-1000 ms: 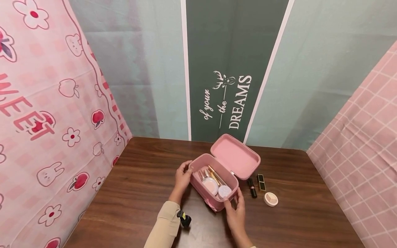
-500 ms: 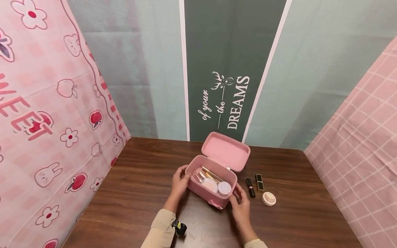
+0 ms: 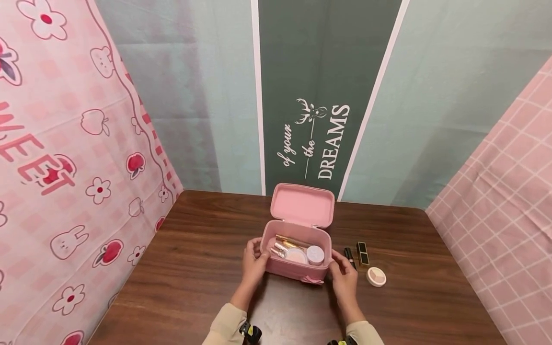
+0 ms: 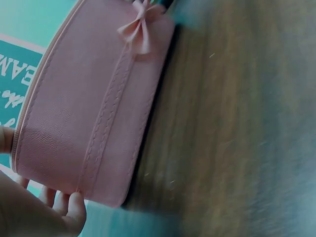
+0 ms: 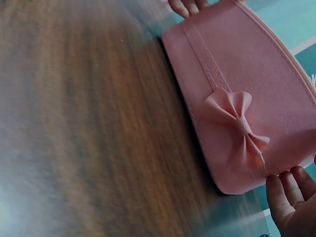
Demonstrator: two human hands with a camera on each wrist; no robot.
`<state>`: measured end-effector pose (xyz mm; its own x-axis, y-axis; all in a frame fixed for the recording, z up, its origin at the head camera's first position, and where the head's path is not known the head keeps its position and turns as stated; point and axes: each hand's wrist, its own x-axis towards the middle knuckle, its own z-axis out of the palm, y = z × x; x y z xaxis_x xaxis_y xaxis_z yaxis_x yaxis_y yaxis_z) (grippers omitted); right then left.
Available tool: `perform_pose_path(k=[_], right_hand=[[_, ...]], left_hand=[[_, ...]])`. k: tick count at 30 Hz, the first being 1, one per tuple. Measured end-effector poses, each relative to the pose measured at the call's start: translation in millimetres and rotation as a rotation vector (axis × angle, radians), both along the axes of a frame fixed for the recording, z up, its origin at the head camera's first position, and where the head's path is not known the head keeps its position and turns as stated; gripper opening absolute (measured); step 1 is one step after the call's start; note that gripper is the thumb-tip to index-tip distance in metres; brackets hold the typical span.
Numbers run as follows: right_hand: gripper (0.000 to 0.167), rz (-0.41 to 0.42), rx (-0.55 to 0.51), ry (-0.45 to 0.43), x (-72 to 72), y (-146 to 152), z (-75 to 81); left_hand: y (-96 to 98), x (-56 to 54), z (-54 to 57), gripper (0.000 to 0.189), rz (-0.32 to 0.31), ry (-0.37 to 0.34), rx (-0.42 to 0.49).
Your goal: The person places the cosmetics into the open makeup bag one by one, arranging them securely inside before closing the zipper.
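Head: pink case point(image 3: 293, 271) on the table point(image 3: 207, 239), lid point(image 3: 303, 206) folded back, so cosmetics point(image 3: 296, 255) inside sit exposed. Left hand point(image 3: 254, 263) and right hand point(image 3: 345, 278) take opposite ends, likely to steady it evenly.

Left wrist: fingers point(image 4: 76, 207) clamped on one end, thumb at rim, probably for purchase.

Right wrist: fingers clamped on the other end, beside the bow point(image 5: 240, 123).

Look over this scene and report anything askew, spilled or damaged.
The white lettering on the backdrop looks odd: it runs sideways, reading upward instead of across. On the table I see no spill or damage, and the open pink case stands upright.
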<state>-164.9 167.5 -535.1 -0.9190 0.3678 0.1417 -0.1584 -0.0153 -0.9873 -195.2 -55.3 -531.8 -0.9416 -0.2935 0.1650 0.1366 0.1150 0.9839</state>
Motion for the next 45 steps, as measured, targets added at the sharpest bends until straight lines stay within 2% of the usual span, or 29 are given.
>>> perform_pose_path(k=[4, 12, 17, 21, 27, 33, 36, 37, 41, 43, 45], right_hand=[[0.023, -0.033, 0.015, -0.006, -2.8, 1.9, 6.2], [0.019, -0.116, 0.034, -0.010, -26.0, 13.2, -10.4], [0.018, -0.147, 0.090, -0.013, -34.2, 18.0, -15.8], [0.018, -0.165, 0.091, -0.006, -41.4, 22.8, -18.9], [0.017, -0.169, 0.062, -0.004, -48.5, 27.2, -16.0], [0.024, -0.130, 0.200, -0.089, -39.4, 21.2, -1.4], [0.035, -0.097, 0.261, -0.139, -27.9, 9.5, 9.8], [0.041, -0.085, 0.277, -0.144, -23.6, 4.9, 12.1], [0.058, -0.077, 0.334, -0.101, -5.0, -13.7, 16.2], [0.063, -0.095, 0.349, -0.068, 3.3, -21.1, 16.0], [0.068, -0.102, 0.323, -0.044, 9.5, -27.6, 15.4]], left_hand=[[6.5, 11.8, -1.1, 0.041, 0.027, 0.009, 0.009], [22.0, 30.1, 5.8, 0.042, 0.083, -0.040, 0.012], [28.2, 40.6, 8.4, 0.042, 0.076, -0.083, 0.044], [32.2, 47.5, 8.6, 0.043, 0.062, -0.131, 0.043], [35.8, 49.0, 11.3, 0.043, 0.041, -0.166, 0.057], [31.9, 45.7, 11.6, 0.042, 0.018, -0.157, 0.095], [25.6, 42.9, 15.3, 0.039, -0.011, -0.144, 0.105], [23.3, 42.5, 19.7, 0.038, -0.025, -0.145, 0.115], [15.1, 37.5, 36.4, 0.037, -0.067, -0.112, 0.134], [11.2, 30.9, 37.9, 0.040, -0.073, -0.111, 0.161], [7.4, 21.3, 30.3, 0.043, -0.055, -0.107, 0.153]])
